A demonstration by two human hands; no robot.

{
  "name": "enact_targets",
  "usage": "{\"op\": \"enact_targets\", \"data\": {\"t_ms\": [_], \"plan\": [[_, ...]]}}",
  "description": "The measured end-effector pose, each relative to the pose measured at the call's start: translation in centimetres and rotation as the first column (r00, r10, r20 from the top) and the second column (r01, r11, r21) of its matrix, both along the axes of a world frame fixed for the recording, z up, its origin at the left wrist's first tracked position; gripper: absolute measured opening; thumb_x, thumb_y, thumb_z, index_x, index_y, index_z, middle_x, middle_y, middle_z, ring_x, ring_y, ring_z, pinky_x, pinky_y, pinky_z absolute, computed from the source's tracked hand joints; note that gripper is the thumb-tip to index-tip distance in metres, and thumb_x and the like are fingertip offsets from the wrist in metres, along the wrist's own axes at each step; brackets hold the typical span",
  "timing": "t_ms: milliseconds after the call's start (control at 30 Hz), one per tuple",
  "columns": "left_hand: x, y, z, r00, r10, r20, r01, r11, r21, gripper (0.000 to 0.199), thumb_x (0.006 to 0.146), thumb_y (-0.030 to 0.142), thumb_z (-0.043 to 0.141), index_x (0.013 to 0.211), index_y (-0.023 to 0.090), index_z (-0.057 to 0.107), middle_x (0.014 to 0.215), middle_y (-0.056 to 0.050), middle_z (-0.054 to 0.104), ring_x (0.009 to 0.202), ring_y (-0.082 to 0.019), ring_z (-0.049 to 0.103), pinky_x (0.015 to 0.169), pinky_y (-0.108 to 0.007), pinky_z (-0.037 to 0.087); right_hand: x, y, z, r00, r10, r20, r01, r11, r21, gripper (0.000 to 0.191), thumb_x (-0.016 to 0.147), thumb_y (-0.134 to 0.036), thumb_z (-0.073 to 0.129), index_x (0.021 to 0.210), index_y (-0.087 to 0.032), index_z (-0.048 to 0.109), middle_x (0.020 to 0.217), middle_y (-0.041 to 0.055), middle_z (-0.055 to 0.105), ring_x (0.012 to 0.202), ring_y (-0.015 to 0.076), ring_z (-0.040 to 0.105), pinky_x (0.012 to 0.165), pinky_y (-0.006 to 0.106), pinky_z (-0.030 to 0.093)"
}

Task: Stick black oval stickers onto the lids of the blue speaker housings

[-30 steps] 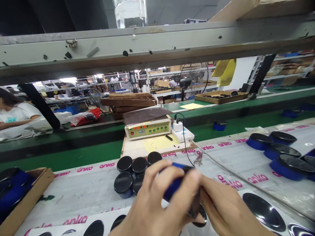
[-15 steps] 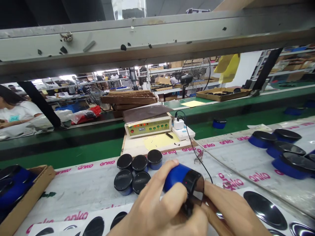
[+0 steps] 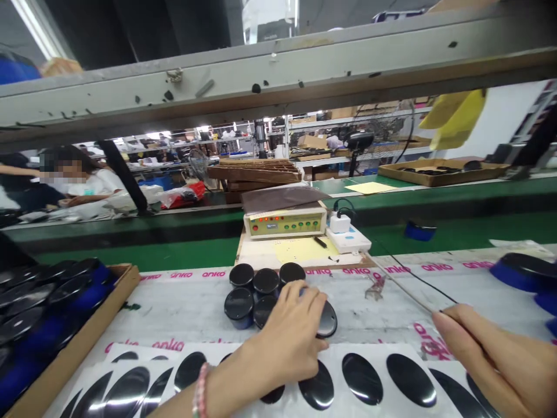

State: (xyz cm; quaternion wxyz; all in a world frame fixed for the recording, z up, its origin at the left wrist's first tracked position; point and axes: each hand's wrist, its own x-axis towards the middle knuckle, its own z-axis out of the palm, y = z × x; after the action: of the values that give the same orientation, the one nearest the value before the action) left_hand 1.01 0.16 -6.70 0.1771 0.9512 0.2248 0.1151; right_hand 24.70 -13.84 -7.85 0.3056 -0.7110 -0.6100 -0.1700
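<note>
My left hand (image 3: 293,337), with a beaded bracelet at the wrist, is wrapped over a blue case with a glossy black face (image 3: 328,320), beside a group of round black-topped cases (image 3: 239,304). The hand hides most of this case. At the right, my right hand (image 3: 491,354) pinches the end of a thin black cable (image 3: 418,287). Below the hands lie white sheets with black oval pieces (image 3: 362,378).
A cardboard box (image 3: 87,331) of blue cases stands at the left. More blue cases (image 3: 522,271) sit at the right. Behind are a control box (image 3: 285,224), a white adapter (image 3: 348,238) and a green conveyor (image 3: 200,249). A shelf beam crosses above.
The blue case has moved down beside the round group under my left hand. My right hand has moved away to the right with the cable. The camera view has turned left.
</note>
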Motion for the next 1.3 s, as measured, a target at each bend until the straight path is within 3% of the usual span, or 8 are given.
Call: {"op": "enact_targets", "data": {"t_ms": [100, 267, 467, 600, 733, 933, 1067, 1300], "plan": [[-1.0, 1.1, 1.6, 0.991, 0.079, -0.110, -0.085, 0.995, -0.047, 0.067, 0.073, 0.023, 0.065, 0.135, 0.014, 0.041, 0.142, -0.018, 0.038, 0.135, -0.039, 0.023, 0.109, -0.056, 0.022, -1.1, 3.0, 2.0, 0.990, 0.127, 0.055, -0.121, 0.987, -0.108, 0.026, 0.094, -0.043, 0.036, 0.073, -0.028, 0.040, 0.046, -0.0023, 0.048, 0.037, 0.0209, 0.049, 0.040, 0.032, 0.031], [-8.1, 8.2, 4.4, 0.942, 0.321, -0.101, -0.330, 0.939, -0.099, 0.059, 0.071, 0.011, 0.056, 0.129, 0.018, 0.048, 0.144, -0.018, 0.035, 0.132, -0.038, 0.032, 0.106, -0.057, 0.023, -5.7, 10.5, 4.8, 0.922, 0.388, -0.001, -0.365, 0.866, -0.341, 0.027, 0.090, -0.048, 0.041, 0.079, -0.022, 0.041, 0.073, 0.0050, 0.057, 0.061, 0.0207, 0.055, 0.052, 0.030, 0.037], [-11.8, 13.0, 0.4, 0.974, 0.224, -0.044, -0.225, 0.908, -0.352, 0.073, 0.063, 0.011, 0.065, 0.132, 0.022, 0.044, 0.127, -0.009, 0.057, 0.110, -0.024, 0.057, 0.096, -0.039, 0.044, -12.4, 17.8, 3.9, 0.782, 0.619, -0.079, -0.568, 0.653, -0.501, 0.018, 0.082, -0.034, 0.057, 0.082, -0.017, 0.051, 0.079, 0.0042, 0.058, 0.068, 0.0168, 0.053, 0.059, 0.028, 0.038], [-11.7, 12.6, -2.1, 0.959, 0.243, 0.148, -0.157, 0.887, -0.435, 0.063, 0.069, 0.016, 0.068, 0.127, 0.015, 0.043, 0.118, -0.011, 0.060, 0.105, -0.022, 0.059, 0.092, -0.036, 0.046, -14.3, 19.8, 2.9, 0.758, 0.633, -0.156, -0.594, 0.572, -0.565, 0.026, 0.088, -0.040, 0.055, 0.092, -0.015, 0.057, 0.079, 0.0005, 0.058, 0.063, 0.0121, 0.054, 0.061, 0.028, 0.044], [-12.6, 11.7, -2.4, 0.880, 0.352, 0.319, -0.167, 0.857, -0.487, 0.063, 0.069, 0.024, 0.073, 0.122, 0.013, 0.039, 0.119, -0.014, 0.057, 0.106, -0.021, 0.057, 0.095, -0.034, 0.043, -14.3, 19.9, 3.1, 0.744, 0.634, -0.210, -0.633, 0.571, -0.522, 0.024, 0.089, -0.037, 0.053, 0.092, -0.013, 0.057, 0.081, 0.0040, 0.060, 0.066, 0.0145, 0.055, 0.064, 0.030, 0.045], [-13.0, 9.4, 0.3, 0.818, 0.394, 0.419, -0.119, 0.828, -0.548, 0.058, 0.073, 0.032, 0.071, 0.122, 0.016, 0.047, 0.116, -0.008, 0.057, 0.101, -0.021, 0.056, 0.086, -0.031, 0.046, -15.5, 19.3, 5.8, 0.582, 0.738, -0.342, -0.813, 0.513, -0.275, 0.052, 0.085, -0.042, 0.055, 0.128, -0.016, 0.040, 0.104, 0.0080, 0.058, 0.090, 0.0198, 0.056, 0.078, 0.030, 0.043], [-12.8, 7.8, 2.3, 0.836, 0.362, 0.414, -0.072, 0.819, -0.569, 0.052, 0.073, 0.036, 0.071, 0.119, 0.017, 0.055, 0.102, -0.004, 0.062, 0.097, -0.022, 0.057, 0.083, -0.031, 0.046, -16.1, 18.7, 6.6, 0.507, 0.749, -0.427, -0.859, 0.478, -0.182, 0.040, 0.089, -0.044, 0.049, 0.119, -0.019, 0.048, 0.095, 0.0044, 0.059, 0.083, 0.0183, 0.057, 0.073, 0.029, 0.045], [-12.2, 5.3, 3.3, 0.862, 0.341, 0.375, -0.099, 0.839, -0.535, 0.040, 0.074, 0.031, 0.069, 0.111, 0.018, 0.059, 0.099, -0.002, 0.063, 0.090, -0.020, 0.058, 0.078, -0.029, 0.046, -16.9, 16.7, 6.1, 0.503, 0.718, -0.481, -0.844, 0.527, -0.096, 0.026, 0.090, -0.037, 0.045, 0.108, -0.019, 0.050, 0.096, 0.0040, 0.061, 0.090, 0.0184, 0.057, 0.073, 0.028, 0.046]]}}
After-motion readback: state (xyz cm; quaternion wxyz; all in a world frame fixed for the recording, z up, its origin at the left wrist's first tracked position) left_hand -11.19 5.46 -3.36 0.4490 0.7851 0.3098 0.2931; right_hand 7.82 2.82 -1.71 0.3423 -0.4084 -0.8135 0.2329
